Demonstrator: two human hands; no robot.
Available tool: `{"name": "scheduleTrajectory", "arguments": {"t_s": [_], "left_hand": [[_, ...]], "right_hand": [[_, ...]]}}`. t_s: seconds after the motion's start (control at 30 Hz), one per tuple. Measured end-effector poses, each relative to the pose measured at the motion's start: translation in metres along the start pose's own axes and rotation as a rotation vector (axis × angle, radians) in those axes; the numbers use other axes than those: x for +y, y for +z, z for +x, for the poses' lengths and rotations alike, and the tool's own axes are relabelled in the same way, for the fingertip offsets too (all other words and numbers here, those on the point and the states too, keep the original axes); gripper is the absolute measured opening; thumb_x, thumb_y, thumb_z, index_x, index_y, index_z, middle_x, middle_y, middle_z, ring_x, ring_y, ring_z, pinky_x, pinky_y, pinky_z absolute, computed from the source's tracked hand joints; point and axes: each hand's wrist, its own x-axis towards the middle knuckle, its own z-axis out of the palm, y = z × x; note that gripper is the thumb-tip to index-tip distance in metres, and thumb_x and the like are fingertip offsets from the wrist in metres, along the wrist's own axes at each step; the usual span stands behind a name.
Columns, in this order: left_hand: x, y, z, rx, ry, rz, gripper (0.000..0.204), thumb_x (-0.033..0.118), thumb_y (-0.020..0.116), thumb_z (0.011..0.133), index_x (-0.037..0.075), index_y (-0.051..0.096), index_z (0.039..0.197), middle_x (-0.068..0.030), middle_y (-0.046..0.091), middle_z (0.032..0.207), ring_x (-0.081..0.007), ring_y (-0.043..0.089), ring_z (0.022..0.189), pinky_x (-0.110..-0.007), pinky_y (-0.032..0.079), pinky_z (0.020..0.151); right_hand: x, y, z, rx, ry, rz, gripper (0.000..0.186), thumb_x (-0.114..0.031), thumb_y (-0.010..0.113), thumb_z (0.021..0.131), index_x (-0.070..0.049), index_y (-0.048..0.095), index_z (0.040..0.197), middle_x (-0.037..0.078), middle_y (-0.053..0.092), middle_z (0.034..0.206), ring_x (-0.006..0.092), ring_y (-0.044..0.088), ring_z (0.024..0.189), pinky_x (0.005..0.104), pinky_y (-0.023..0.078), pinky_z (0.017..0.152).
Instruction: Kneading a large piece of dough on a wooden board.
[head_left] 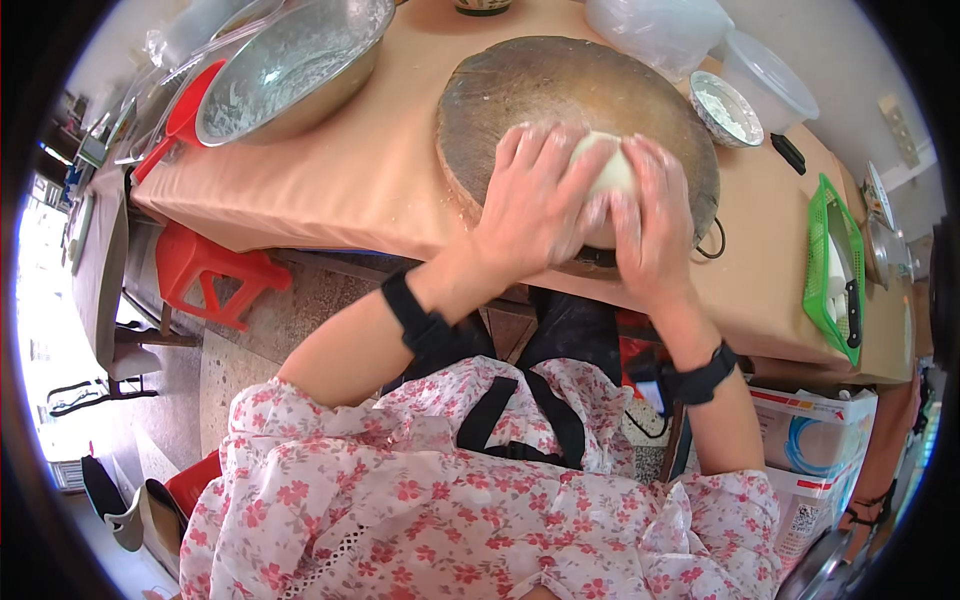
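A pale ball of dough [611, 172] sits on a thick round wooden board [505, 85] dusted with flour. My left hand [535, 200] grips the dough from the left, fingers curled over it, with flour on the knuckles. My right hand [650, 215] wraps around the dough's right side, its fingers bent over the top and its thumb near my left hand. The underside of the dough is hidden by my hands. A small patterned bowl of white flour [725, 104] stands just right of the board.
A floury steel basin [300, 70] and red scoop [192, 108] stand left on the cloth-covered table [380, 200]. Behind the board are plastic bags [655, 30] and a tub [768, 75]. A green basket [830, 215] holds a knife at right; a red stool [205, 260] stands below left.
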Motion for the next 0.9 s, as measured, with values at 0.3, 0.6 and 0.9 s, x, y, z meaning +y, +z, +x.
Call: {"name": "scheduleTrajectory", "arguments": {"t_s": [0.3, 0.6, 0.9], "left_hand": [[0.014, -0.013, -0.051, 0.074, 0.205, 0.072, 0.056, 0.035, 0.067, 0.080, 0.012, 0.056, 0.130, -0.0175, 0.052, 0.133, -0.0383, 0.050, 0.122, -0.053, 0.031, 0.106], [-0.018, 0.013, 0.036, -0.150, -0.131, 0.004, 0.036, 0.034, 0.052, 0.094, 0.012, 0.059, 0.121, -0.0138, 0.060, 0.113, -0.0361, 0.055, 0.105, -0.047, 0.043, 0.089], [-0.014, 0.010, 0.020, -0.065, -0.051, -0.003, 0.039, 0.028, 0.058, 0.090, 0.011, 0.057, 0.124, -0.0159, 0.058, 0.116, -0.0370, 0.055, 0.107, -0.048, 0.043, 0.091]], "right_hand": [[-0.027, -0.003, -0.051, 0.101, -0.223, -0.151, 0.054, -0.036, 0.057, 0.094, -0.001, 0.047, 0.134, 0.022, 0.043, 0.139, 0.0484, 0.041, 0.127, 0.0573, 0.037, 0.103], [0.028, 0.007, 0.038, -0.056, 0.173, 0.138, 0.042, -0.034, 0.050, 0.097, 0.000, 0.058, 0.121, 0.023, 0.058, 0.120, 0.0397, 0.056, 0.110, 0.0426, 0.045, 0.093], [0.019, 0.006, 0.023, -0.001, 0.091, 0.113, 0.040, -0.030, 0.051, 0.097, 0.000, 0.057, 0.122, 0.023, 0.058, 0.119, 0.0402, 0.056, 0.110, 0.0427, 0.044, 0.095]]}}
